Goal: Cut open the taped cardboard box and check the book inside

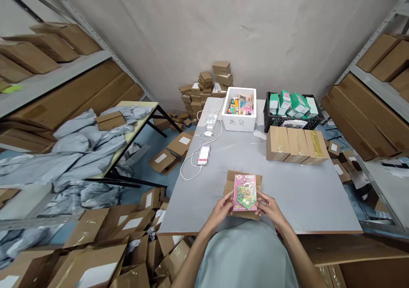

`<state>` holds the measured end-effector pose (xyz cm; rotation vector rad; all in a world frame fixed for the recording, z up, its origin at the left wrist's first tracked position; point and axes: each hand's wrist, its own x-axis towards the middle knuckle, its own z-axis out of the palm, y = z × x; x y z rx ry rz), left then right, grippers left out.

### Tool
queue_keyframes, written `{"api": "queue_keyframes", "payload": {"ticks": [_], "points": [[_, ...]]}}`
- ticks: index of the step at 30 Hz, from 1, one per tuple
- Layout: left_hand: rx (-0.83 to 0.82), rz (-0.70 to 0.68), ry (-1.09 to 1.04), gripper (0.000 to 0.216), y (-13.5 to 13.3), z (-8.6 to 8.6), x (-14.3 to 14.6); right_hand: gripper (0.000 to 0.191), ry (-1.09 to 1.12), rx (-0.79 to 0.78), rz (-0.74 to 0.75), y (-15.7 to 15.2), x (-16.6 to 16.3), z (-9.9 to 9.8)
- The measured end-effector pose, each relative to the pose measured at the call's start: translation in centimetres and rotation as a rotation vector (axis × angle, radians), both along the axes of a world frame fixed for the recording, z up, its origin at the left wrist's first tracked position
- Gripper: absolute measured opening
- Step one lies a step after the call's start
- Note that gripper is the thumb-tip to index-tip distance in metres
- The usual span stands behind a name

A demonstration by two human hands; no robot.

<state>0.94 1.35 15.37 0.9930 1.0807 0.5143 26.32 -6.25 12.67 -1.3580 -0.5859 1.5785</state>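
A thin pink booklet or flat box (245, 193) with a green garden picture on its cover is held upright to me at the table's front edge. My left hand (224, 205) grips its left edge, thumb and fingers closed on it. On the opposite edge, my right hand (267, 204) pinches it the same way. Behind and beneath it lies an open brown cardboard box (230, 178), mostly covered by the pink item. Whether the item rests on the cardboard or hovers just above it, I cannot tell.
On the grey table (191, 207) stand a white foam box (239, 122) of colourful packets, a black crate (268, 116) of green boxes, and three taped cartons (298, 145). White cables and a power strip (211, 121) lie left. Cartons (105, 232) crowd the floor; shelves flank both sides.
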Motion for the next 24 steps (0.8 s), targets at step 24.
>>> {"api": "queue_keyframes", "payload": {"ticks": [24], "points": [[-0.058, 0.129, -0.078, 0.1, 2.8, -0.1, 2.2, 0.083, 0.062, -0.011, -0.074, 3.5, 0.4, 0.8]]}}
